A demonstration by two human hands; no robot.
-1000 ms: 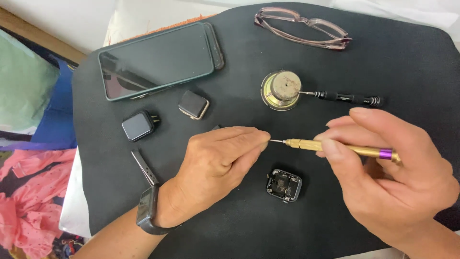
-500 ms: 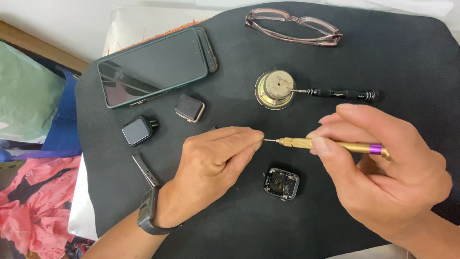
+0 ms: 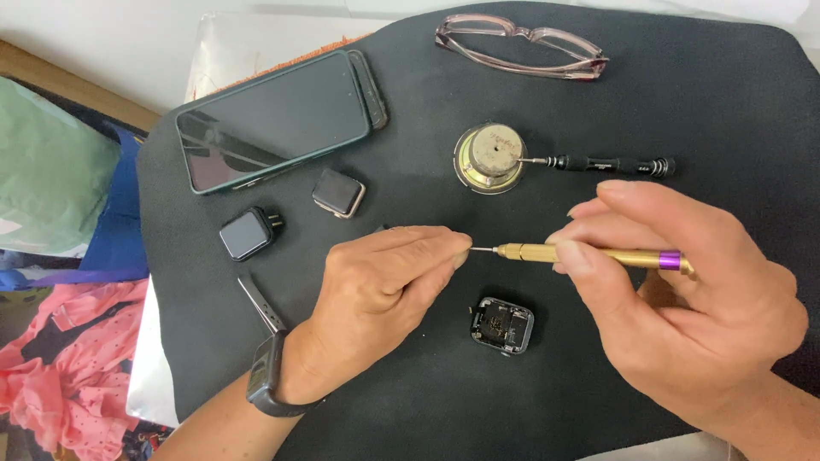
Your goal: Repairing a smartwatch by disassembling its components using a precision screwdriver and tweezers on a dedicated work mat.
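Observation:
My right hand point(image 3: 683, 307) holds a gold screwdriver with a purple band point(image 3: 598, 255) level above the black mat point(image 3: 726, 111), tip pointing left. My left hand point(image 3: 384, 286), with a dark wristwatch on its wrist, pinches its fingertips together right at the screwdriver's tip point(image 3: 478, 249); whatever small part it pinches is hidden. Below the tip lies an opened square watch case point(image 3: 504, 324) with its insides showing.
A phone in a dark green case point(image 3: 273, 119) lies at the upper left, with two small square watch bodies point(image 3: 337, 191) point(image 3: 246, 234) below it. A round brass speaker magnet point(image 3: 489, 156) touches a black screwdriver point(image 3: 606, 164). Eyeglasses point(image 3: 521, 38) lie at the top, tweezers point(image 3: 260, 303) by my left wrist.
Both hands keep their pose at the screwdriver tip. The view has shifted a little, so everything sits slightly lower left in frame.

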